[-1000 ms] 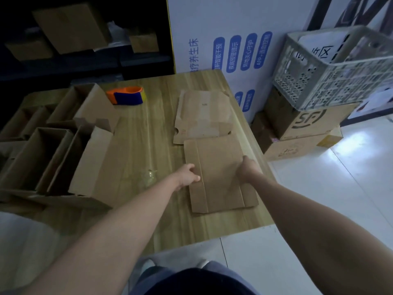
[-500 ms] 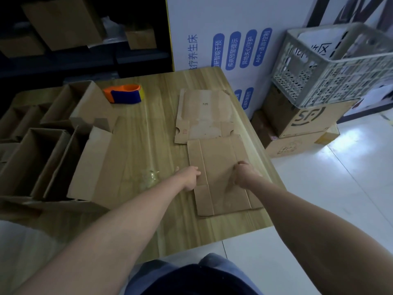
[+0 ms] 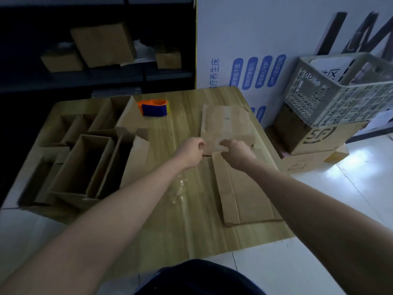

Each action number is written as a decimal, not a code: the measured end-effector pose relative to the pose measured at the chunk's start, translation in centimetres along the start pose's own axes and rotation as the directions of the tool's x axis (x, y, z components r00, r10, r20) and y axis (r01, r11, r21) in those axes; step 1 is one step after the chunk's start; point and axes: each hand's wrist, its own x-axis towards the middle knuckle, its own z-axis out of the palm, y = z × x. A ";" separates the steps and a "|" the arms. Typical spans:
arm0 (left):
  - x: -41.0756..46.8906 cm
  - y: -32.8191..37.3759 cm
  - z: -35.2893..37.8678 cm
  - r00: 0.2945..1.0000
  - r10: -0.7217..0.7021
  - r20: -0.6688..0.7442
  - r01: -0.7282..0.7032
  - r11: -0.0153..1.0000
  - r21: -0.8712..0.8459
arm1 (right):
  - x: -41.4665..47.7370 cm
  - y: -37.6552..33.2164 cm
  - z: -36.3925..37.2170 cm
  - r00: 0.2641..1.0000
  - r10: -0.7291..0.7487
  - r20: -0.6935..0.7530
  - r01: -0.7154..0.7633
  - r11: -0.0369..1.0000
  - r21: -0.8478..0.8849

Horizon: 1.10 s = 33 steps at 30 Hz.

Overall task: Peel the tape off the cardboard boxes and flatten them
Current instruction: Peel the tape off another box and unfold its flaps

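Observation:
Two flattened cardboard boxes lie on the right half of the wooden table (image 3: 191, 231): a near one (image 3: 244, 194) and a far one (image 3: 225, 122). My left hand (image 3: 190, 153) and my right hand (image 3: 237, 153) are close together where the two pieces meet. Their curled fingers pinch the near edge of the far flattened box, which looks slightly raised between them. A crumpled wad of clear tape (image 3: 179, 188) lies on the table beneath my left forearm. Several open, unflattened boxes (image 3: 91, 165) stand on the left side.
An orange and blue tape dispenser (image 3: 154, 107) sits at the back of the table. Off the right edge stand stacked cardboard boxes (image 3: 319, 139) with a grey plastic crate (image 3: 340, 90) on top. Dark shelves with more boxes (image 3: 102, 43) are behind.
Both hands left the sides of the near flattened box and moved forward to its far end, closing on the near edge of the far flattened box. The camera view shifted.

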 end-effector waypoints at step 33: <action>-13.5 -12.2 -14.7 0.926 0.092 -0.366 -0.082 0.996 0.041 | -4.2 -23.4 0.5 0.905 -0.419 0.078 0.421 0.907 -0.010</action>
